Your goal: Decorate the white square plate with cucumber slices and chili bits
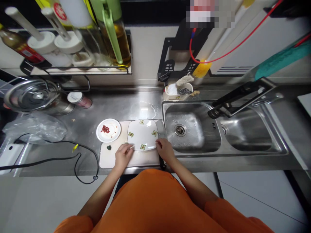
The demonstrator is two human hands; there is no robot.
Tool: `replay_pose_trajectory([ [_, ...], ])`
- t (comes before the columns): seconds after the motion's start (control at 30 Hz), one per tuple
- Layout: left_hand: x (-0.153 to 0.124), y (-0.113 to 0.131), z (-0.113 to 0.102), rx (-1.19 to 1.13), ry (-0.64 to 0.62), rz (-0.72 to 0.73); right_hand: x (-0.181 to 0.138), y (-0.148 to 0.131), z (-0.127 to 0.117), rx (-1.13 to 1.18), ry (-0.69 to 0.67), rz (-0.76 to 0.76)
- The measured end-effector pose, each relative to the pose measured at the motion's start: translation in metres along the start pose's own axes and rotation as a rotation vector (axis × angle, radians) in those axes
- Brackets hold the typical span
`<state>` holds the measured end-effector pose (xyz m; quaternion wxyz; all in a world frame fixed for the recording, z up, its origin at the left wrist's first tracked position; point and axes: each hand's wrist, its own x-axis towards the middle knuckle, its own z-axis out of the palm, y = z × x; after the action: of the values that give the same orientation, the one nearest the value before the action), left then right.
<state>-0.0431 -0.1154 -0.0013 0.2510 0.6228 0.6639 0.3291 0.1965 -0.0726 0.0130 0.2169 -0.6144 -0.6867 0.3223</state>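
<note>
A white squarish plate with small green-and-orange swirl motifs lies on a pale cutting board. At its near left corner, my left hand is closed, with curled fingertips on the rim and slightly blurred. My right hand pinches the plate's near right edge between thumb and fingers. Left of it, a small round white plate holds chopped red pieces and overlaps the board's far left corner. A dark green scrap rests on the board near my left hand. A black handle shows beside my right wrist.
A double steel sink with a black faucet is to the right. Behind it stands a scrubber holder. On the left are a lidded pot, plastic bag, black cable and small canister, below a bottle rack.
</note>
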Motion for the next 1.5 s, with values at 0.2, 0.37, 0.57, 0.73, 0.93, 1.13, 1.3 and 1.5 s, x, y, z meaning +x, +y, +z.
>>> replay_pose_trajectory([
  [0.2,-0.001,-0.009,-0.002,-0.123,0.008,-0.302,-0.003,0.011,-0.007,-0.031,0.053,0.144],
  [0.37,0.003,-0.009,0.004,-0.172,-0.035,-0.443,0.000,0.006,-0.006,-0.034,-0.003,0.166],
  [0.57,0.007,-0.017,0.006,-0.255,-0.031,-0.513,0.002,0.001,-0.006,0.000,-0.036,0.122],
  [0.73,0.007,-0.026,0.012,-0.394,-0.026,-0.590,0.003,0.004,-0.005,0.026,-0.067,0.123],
  [0.93,0.008,-0.032,0.016,-0.502,-0.024,-0.616,0.002,0.005,-0.003,0.001,-0.091,0.142],
  [1.13,0.012,-0.030,0.011,-0.540,-0.075,-0.610,0.002,0.000,-0.002,0.019,-0.090,0.199],
  [1.3,0.016,-0.027,0.006,-0.569,-0.116,-0.622,0.004,-0.008,-0.003,0.009,-0.088,0.215],
  [1.5,0.021,-0.026,0.001,-0.680,-0.172,-0.671,0.005,-0.015,0.000,-0.018,-0.073,0.234],
])
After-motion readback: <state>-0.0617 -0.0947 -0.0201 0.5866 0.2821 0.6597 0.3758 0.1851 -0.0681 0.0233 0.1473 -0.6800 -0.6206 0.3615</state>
